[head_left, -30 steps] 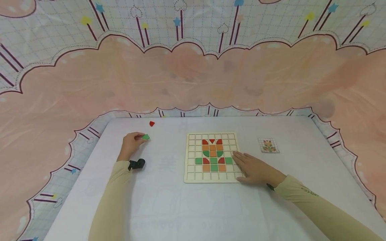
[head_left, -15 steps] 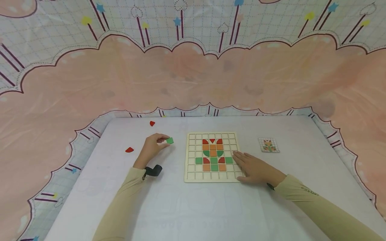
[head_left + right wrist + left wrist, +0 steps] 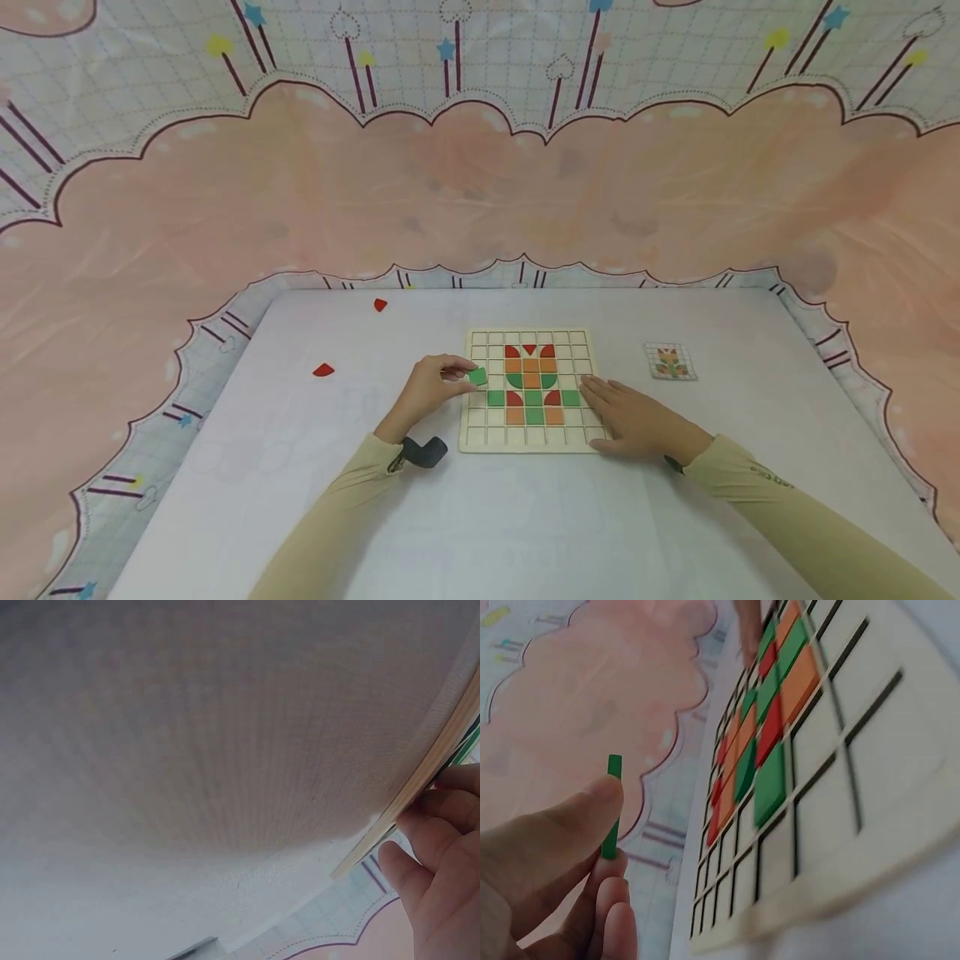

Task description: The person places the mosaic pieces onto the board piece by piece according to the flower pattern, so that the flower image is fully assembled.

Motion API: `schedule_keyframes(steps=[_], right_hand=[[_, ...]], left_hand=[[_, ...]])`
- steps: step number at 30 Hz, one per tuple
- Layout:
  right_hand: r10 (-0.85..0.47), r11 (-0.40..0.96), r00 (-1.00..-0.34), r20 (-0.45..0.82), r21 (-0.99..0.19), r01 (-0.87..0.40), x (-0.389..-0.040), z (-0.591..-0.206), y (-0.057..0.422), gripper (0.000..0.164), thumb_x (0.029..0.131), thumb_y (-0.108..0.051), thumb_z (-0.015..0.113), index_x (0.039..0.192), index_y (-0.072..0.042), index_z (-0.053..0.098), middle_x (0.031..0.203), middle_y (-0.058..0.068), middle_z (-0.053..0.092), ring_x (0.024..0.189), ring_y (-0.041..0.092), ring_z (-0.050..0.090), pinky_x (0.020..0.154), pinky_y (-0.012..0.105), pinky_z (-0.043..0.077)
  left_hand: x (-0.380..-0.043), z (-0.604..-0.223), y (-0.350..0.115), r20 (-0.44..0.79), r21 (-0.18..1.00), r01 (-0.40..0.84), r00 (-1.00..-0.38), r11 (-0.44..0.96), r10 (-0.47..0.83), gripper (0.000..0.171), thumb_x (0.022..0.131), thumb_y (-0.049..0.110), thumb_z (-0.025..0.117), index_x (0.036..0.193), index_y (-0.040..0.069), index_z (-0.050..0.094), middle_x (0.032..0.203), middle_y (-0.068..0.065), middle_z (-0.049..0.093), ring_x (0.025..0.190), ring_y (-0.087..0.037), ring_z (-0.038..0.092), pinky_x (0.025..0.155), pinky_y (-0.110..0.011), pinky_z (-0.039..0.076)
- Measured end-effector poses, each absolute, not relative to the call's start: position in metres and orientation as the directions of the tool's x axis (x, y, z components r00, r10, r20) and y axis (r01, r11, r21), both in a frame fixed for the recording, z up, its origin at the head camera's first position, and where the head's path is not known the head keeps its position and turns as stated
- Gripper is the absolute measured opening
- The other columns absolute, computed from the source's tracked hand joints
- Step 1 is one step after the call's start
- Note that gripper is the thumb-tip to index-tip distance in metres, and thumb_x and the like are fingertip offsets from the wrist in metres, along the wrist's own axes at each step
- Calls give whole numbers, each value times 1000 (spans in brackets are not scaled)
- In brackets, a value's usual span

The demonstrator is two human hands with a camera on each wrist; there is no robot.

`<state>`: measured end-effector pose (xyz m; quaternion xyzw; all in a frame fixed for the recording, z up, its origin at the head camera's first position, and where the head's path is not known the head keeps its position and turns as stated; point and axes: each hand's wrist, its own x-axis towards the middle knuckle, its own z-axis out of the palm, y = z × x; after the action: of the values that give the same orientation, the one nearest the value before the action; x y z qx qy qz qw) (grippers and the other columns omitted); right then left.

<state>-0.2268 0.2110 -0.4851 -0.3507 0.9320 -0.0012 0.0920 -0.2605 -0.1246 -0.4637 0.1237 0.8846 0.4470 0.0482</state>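
Note:
Between thumb and fingers, my left hand (image 3: 429, 392) pinches a small green square tile (image 3: 477, 377) at the left edge of the wooden grid board (image 3: 480, 440). In the left wrist view the green tile (image 3: 613, 806) is seen edge-on, raised off the board. Red, orange and green tiles lie in the board's middle cells, forming a flower-like pattern, with a green square (image 3: 496, 398) at its left end. My right hand (image 3: 637, 419) rests on the board's right edge with its fingers extended; the right wrist view shows its fingers (image 3: 439, 840) along the wooden edge.
Two red quarter-round tiles lie on the white table to the left: one red tile (image 3: 323, 370) nearer, another red tile (image 3: 380, 305) near the back. To the board's right is a small pattern card (image 3: 670, 362) showing a similar flower. A patterned cloth (image 3: 480, 192) hangs behind.
Carrying the green tile, my left hand has moved right from the table's left side to the board's left edge. The nearer red tile has come into view. My right hand stays put.

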Motion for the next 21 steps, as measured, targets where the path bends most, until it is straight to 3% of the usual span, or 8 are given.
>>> schedule_keyframes(steps=[6,21], right_hand=[[-656,752,-735,-173,-64,-656,-226,-484,211,84,88,-55,51,146,1,26,154,16,25,143,30,25,114,46,26],[-661,747,-731,-170,-63,-661,-226,-481,210,83,89,-54,51,146,2,26,154,17,25,142,31,26,114,46,27]], left_hand=[[-248,-473,-101,11,822,206,-937,531,348,26,73,10,79,98,4,72,88,-7,68,76,-10,56,70,-19,49],[-232,-484,-62,19,712,391,-841,583,541,25,74,12,79,97,7,73,94,-2,69,80,-9,57,71,-19,46]])
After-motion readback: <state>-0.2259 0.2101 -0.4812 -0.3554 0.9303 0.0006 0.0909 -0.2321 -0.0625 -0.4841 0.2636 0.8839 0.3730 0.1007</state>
